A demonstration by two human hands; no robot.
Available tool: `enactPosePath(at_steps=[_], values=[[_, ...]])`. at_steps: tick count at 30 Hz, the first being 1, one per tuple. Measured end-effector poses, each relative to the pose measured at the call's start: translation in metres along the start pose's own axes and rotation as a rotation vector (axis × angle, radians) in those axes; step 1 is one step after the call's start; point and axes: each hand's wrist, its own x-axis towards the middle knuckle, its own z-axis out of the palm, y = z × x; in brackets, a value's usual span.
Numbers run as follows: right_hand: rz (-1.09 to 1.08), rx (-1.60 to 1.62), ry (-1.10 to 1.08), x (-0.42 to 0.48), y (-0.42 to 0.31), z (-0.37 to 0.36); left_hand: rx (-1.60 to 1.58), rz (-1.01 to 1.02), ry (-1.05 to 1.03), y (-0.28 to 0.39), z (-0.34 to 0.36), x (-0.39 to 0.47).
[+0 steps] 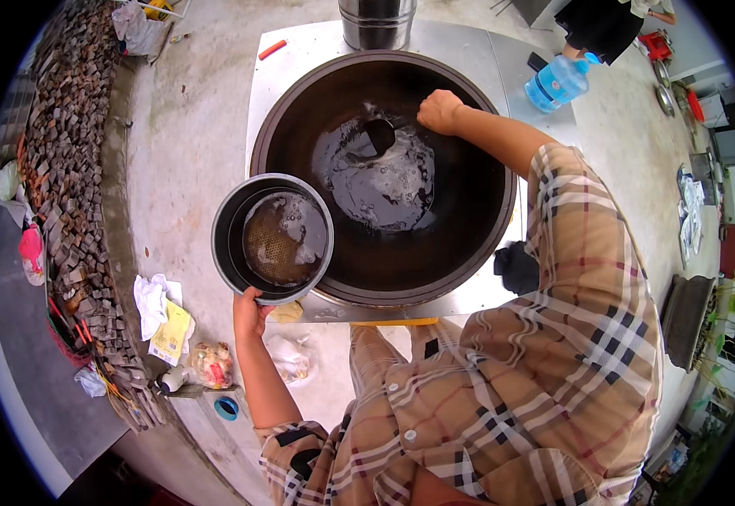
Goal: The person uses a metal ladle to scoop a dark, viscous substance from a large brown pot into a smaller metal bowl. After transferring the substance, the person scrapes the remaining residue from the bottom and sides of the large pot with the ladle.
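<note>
My left hand [252,314] grips the near rim of a round metal pot [223,237], thumb over the edge. Brownish liquid [272,243] with bubbles lies in the pot, and a perforated pattern shows through it. The pot overlaps the left rim of a large dark wok [298,259]. Foamy, shiny liquid [383,202] pools in the middle of the wok. Over its far right side, my right hand [441,112] is closed in a fist. A dark round ladle [380,136] sits in the liquid beside that fist; its handle barely shows against the wok.
The wok stands on a metal-topped table [462,44]. Around it are a metal bucket [378,25], a red stick [272,50], a blue plastic bottle [556,82] and black cloth [516,267]. Stacked wood blocks [70,190] line the left. Another person [601,25] stands at the far right.
</note>
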Motion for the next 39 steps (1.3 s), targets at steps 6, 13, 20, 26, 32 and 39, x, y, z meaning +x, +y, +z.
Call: enactPosePath(at_steps=[6, 13, 20, 26, 32, 39], values=[[-0.082, 0.169, 0.064, -0.005, -0.001, 0.0, 0.004, 0.008, -0.009, -0.001, 0.0, 0.0], [-0.153, 0.335, 0.161, -0.013, -0.015, -0.005, -0.004, 0.037, 0.008, -0.003, 0.001, -0.001], [-0.118, 0.124, 0.146, -0.009, -0.013, -0.004, -0.009, 0.043, -0.015, -0.001, 0.004, -0.002], [-0.064, -0.035, 0.098, 0.005, -0.014, -0.001, -0.012, 0.046, -0.008, -0.004, 0.003, 0.0], [-0.191, 0.065, 0.19, 0.01, -0.016, 0.004, 0.009, 0.023, 0.008, -0.003, 0.0, -0.002], [-0.249, 0.143, 0.218, 0.007, -0.016, 0.002, -0.012, -0.01, 0.047, -0.002, 0.002, -0.002]])
